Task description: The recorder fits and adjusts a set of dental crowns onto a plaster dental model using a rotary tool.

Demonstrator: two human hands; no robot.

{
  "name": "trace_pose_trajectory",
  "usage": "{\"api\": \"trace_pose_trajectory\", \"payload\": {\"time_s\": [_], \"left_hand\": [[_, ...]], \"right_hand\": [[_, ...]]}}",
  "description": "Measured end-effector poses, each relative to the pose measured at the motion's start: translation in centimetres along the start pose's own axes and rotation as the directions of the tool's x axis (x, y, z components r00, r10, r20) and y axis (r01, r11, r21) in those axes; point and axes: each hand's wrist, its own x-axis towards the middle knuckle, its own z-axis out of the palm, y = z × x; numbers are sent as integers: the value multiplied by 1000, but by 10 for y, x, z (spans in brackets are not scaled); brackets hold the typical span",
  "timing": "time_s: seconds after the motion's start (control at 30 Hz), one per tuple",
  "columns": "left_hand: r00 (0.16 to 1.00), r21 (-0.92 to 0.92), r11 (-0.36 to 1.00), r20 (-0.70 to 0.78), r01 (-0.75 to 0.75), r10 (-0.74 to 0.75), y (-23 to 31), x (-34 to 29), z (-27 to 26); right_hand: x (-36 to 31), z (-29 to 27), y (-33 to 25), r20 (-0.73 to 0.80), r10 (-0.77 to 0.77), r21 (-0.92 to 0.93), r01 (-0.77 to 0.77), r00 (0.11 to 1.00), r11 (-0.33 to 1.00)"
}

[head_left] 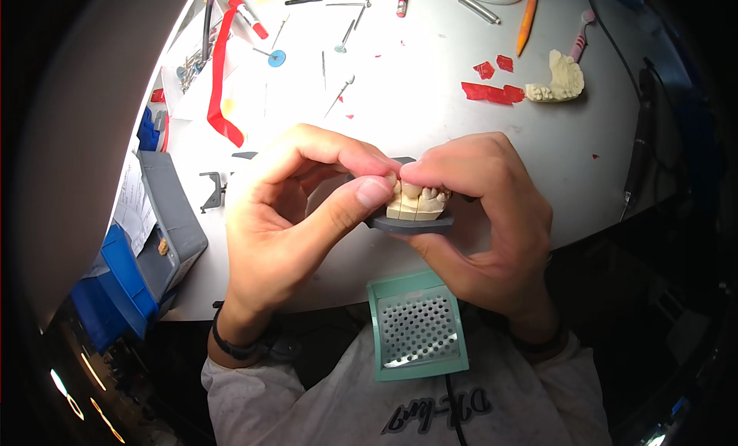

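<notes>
Between my two hands is a cream dental model [416, 205] with several teeth, cut by vertical lines and seated on a dark grey base [415, 224]. My left hand [296, 196] pinches at the model's left end, thumb and index finger together near a tooth. With the index finger on top of the teeth and the thumb under the base, my right hand [492, 192] grips the model from the right. Part of the base behind the fingers is hidden. A dark grey plastic piece [211, 192] shows just left of my left hand.
Another cream dental model [560, 78] lies at the right beside red wax pieces [492, 93]. A red strip [218, 84], a blue disc bur [277, 58] and an orange pencil [527, 19] lie farther back. A green perforated suction inlet [420, 327] sits at the table's front edge; a grey bin [173, 215] stands left.
</notes>
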Motion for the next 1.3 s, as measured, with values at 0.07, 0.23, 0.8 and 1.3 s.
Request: {"api": "trace_pose_trajectory", "payload": {"time_s": [0.07,0.23,0.8,1.3], "left_hand": [[999,-113,993,49,-18,23,-1,1,-2],[998,-69,997,52,-29,33,-4,1,-3],[968,203,962,205,-184,141,-4,2,-11],[975,154,977,188,-149,119,-7,-2,-9]], "right_hand": [[0,1,-1,0,8,7,-8,1000,1000],[0,2,-2,-20,32,26,-31,999,999],[-1,0,-2,-46,29,-8,-30,999,1000],[-4,-1,-2,-40,51,0,-51,998,999]]}}
